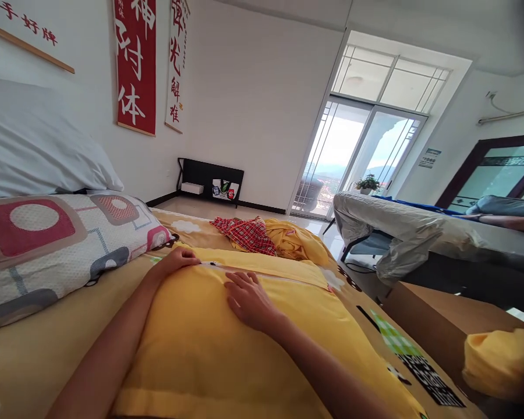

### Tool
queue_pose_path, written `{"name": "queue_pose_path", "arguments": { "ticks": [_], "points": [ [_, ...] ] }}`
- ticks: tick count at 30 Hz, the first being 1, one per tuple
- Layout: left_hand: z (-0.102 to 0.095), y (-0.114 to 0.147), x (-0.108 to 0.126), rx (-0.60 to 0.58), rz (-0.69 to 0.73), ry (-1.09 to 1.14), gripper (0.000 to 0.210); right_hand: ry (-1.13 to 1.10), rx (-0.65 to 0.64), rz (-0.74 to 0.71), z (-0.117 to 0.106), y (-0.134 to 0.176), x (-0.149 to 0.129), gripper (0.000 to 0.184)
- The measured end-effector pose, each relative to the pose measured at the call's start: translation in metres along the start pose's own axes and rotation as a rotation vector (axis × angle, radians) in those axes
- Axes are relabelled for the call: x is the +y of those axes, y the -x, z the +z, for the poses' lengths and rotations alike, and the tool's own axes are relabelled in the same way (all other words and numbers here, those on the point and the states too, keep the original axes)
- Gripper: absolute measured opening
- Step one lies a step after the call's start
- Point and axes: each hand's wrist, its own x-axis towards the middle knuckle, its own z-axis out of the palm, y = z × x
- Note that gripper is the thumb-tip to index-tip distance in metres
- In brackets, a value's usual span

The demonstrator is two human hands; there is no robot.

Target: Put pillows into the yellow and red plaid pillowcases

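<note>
A plump pillow in a yellow zippered pillowcase (209,349) lies on the bed in front of me. Its zipper (283,277) runs across the far side, with a dark slider (213,264) near the left end. My left hand (181,259) pinches the pillowcase at the zipper's left end, just left of the slider. My right hand (251,299) rests palm down on the yellow fabric, fingers spread and slightly bent, fingertips close to the zipper line. Behind the pillow lie a red checked cloth (251,234) and a crumpled yellow cloth (294,238).
A patterned pillow (61,244) and a white pillow (35,139) are stacked at left. At right are a cardboard box (454,314), a yellow bundle (498,358) and a plastic-covered table (402,224). Another person's arm (509,222) rests there. A black rack (209,177) stands against the wall.
</note>
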Motion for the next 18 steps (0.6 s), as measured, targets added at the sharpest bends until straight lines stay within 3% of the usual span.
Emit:
{"name": "queue_pose_path", "arguments": {
  "ticks": [4, 8, 11, 15, 18],
  "points": [
    [0.017, 0.007, -0.017, 0.160, 0.067, 0.065, 0.049, -0.086, 0.053, 0.060, 0.023, -0.052, -0.010, 0.024],
    [0.022, 0.006, -0.023, 0.199, 0.123, 0.094, 0.047, -0.153, -0.031, 0.215, 0.041, -0.094, -0.016, 0.023],
    [0.021, 0.004, -0.023, 0.191, 0.130, 0.121, 0.046, -0.091, -0.106, 0.393, 0.046, -0.113, -0.022, 0.025],
    [0.019, 0.006, -0.022, 0.198, 0.124, 0.171, 0.047, -0.014, -0.168, 0.412, 0.049, -0.129, -0.024, 0.038],
    [0.016, 0.011, -0.021, 0.233, 0.096, 0.223, 0.052, -0.011, -0.203, 0.425, 0.051, -0.135, -0.023, 0.037]
  ]
}}
